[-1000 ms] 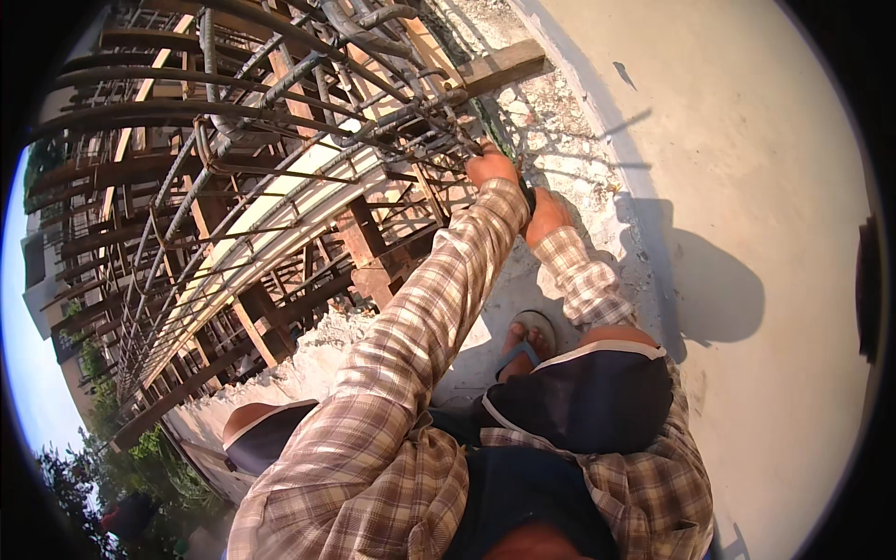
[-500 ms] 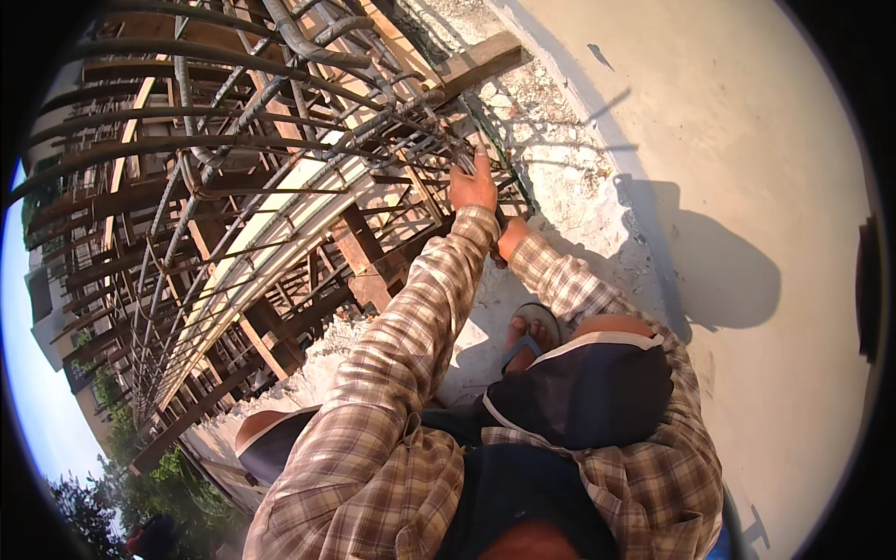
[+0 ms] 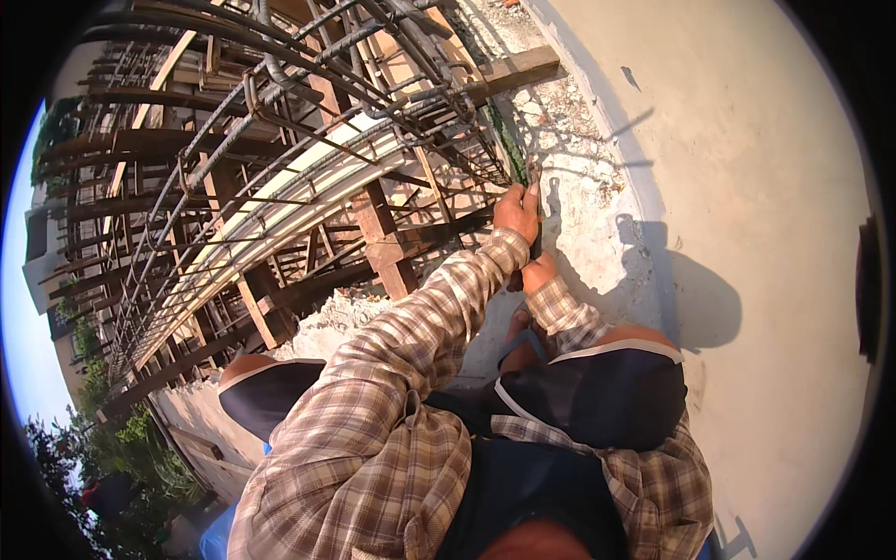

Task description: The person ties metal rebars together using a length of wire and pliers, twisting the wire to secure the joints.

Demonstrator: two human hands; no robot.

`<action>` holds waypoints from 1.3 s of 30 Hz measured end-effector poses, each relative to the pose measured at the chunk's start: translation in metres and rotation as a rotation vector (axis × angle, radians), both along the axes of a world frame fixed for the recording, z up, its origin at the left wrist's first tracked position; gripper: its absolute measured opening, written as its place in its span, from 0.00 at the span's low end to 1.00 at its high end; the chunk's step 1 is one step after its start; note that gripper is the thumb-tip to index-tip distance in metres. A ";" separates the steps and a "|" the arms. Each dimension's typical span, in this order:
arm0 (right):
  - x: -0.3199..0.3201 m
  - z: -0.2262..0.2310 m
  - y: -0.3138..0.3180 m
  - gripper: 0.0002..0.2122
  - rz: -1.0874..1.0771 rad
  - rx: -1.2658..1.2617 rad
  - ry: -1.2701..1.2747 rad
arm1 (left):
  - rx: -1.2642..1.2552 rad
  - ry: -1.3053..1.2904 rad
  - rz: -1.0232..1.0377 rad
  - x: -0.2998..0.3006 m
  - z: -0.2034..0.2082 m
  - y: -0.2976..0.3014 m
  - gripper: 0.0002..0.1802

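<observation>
My left hand [image 3: 518, 213] is closed at the edge of the broken concrete, just right of the rebar ends, its thumb pointing up along something thin and dark. Just below it and slightly to the right, my right hand [image 3: 539, 273] is wrapped round a dark, slim tool [image 3: 536, 248]. Part of that tool shows between the two hands; its exact kind is hidden. A green strip [image 3: 505, 140] runs down to my left fingertips. Beyond that, the tied steel rebar cage [image 3: 425, 107] stretches off to the left.
Timber formwork [image 3: 378, 229] and a pale beam board [image 3: 280, 191] lie under the rebar, with gaps between. A wooden plank [image 3: 523, 70] juts over the rough concrete edge [image 3: 583, 177]. To the right is a smooth concrete slab [image 3: 765, 168]. My sandalled foot [image 3: 521, 341] is below my hands.
Both hands have shifted right and down, from beside the bent rebar ends to the concrete edge. My left thumb and fingers have drawn closer together. The view has shifted slightly.
</observation>
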State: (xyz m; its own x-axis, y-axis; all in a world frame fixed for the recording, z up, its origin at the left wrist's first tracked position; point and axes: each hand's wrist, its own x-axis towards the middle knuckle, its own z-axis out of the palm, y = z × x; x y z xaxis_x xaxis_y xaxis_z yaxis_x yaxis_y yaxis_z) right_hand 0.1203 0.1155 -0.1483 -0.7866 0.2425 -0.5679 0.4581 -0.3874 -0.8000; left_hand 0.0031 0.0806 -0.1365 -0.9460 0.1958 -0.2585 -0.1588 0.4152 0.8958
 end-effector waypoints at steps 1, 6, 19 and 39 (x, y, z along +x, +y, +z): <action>0.000 0.005 0.002 0.11 0.045 -0.149 -0.018 | 0.004 0.002 -0.023 -0.003 -0.003 -0.011 0.19; 0.020 0.045 0.037 0.14 0.035 -0.510 -0.152 | -0.208 0.454 -0.308 -0.002 0.044 -0.053 0.11; 0.184 0.051 0.102 0.16 0.053 0.681 -0.595 | -0.410 0.914 -0.899 0.014 0.136 -0.103 0.05; -0.065 0.168 0.042 0.23 0.759 -0.243 0.354 | -0.323 1.066 -1.347 0.031 0.181 -0.101 0.10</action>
State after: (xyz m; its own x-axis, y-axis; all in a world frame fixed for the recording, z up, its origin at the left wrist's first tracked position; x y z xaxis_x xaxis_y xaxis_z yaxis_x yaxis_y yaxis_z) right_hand 0.0551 0.1570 0.0195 -0.8263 -0.5153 -0.2274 0.4020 -0.2568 -0.8789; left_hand 0.0340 -0.0204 0.0450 0.0525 0.9900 0.1308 0.9694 -0.0819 0.2315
